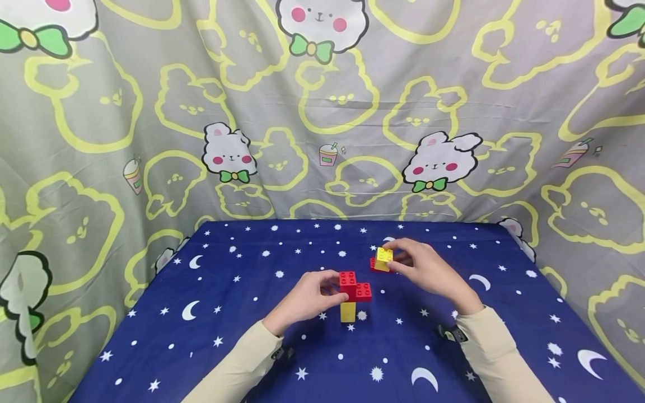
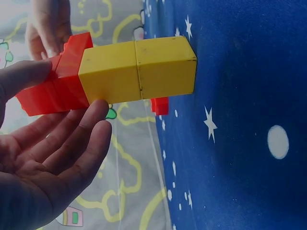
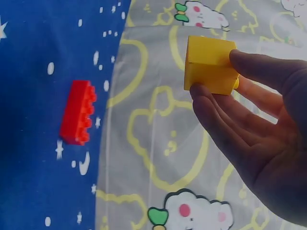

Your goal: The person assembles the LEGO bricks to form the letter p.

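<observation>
Head view | your left hand (image 1: pixel 306 295), fingers half-curled, grips red-and-yellow stack (image 1: pixel 351 295) | your right hand (image 1: pixel 428 266) pinches yellow block (image 1: pixel 384 259), apart from red brick (image 3: pixel 76 112) | step: probably block-building | next likely needs careful alignment

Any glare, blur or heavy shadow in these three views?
Head: soft shadows on the blue cloth beside the sleeves; left wrist: upper left washed out, right hand hazy; right wrist: bright haze upper right, red brick slightly soft.

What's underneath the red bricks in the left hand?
Two yellow blocks, one below the other, sit under the red bricks. The faces where they meet are covered, and the lowest block's underside can't be seen.
</observation>
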Action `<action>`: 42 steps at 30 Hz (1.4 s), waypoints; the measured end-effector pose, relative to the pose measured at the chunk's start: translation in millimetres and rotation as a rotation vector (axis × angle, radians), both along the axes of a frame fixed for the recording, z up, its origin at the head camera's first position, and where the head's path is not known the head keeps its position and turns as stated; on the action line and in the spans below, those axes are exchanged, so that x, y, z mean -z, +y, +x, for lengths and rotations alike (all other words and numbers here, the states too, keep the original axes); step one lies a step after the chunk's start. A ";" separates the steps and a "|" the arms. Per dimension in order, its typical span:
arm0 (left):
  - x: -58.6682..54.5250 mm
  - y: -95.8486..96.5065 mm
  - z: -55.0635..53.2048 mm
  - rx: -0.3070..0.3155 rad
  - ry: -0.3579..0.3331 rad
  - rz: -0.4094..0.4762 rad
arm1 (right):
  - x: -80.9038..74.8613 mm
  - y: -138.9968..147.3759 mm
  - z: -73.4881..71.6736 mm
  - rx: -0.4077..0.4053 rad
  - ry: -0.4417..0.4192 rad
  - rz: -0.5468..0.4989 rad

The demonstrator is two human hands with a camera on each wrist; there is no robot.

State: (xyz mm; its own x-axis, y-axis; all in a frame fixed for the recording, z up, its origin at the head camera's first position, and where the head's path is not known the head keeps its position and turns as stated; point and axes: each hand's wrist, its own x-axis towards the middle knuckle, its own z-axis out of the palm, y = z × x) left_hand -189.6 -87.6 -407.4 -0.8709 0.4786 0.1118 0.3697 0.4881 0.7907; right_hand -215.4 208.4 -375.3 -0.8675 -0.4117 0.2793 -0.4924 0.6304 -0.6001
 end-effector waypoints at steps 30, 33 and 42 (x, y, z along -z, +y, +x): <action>1.6 -2.7 -3.9 -0.021 0.019 0.003 | -11.5 -23.9 22.8 -0.129 0.022 -0.005; 1.6 -2.9 -4.0 -0.022 0.009 -0.003 | -9.2 -25.2 22.2 -0.147 0.007 0.000; 1.3 -3.5 -4.5 -0.021 0.007 -0.009 | -9.5 -26.5 23.2 -0.150 -0.037 0.051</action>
State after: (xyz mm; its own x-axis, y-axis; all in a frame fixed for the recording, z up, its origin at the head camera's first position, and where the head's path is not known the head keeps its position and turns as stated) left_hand -194.1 -91.0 -408.7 -0.8801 0.4609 0.1138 0.3647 0.5027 0.7838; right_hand -192.2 181.8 -365.8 -0.8048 -0.5498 0.2236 -0.5611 0.5819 -0.5887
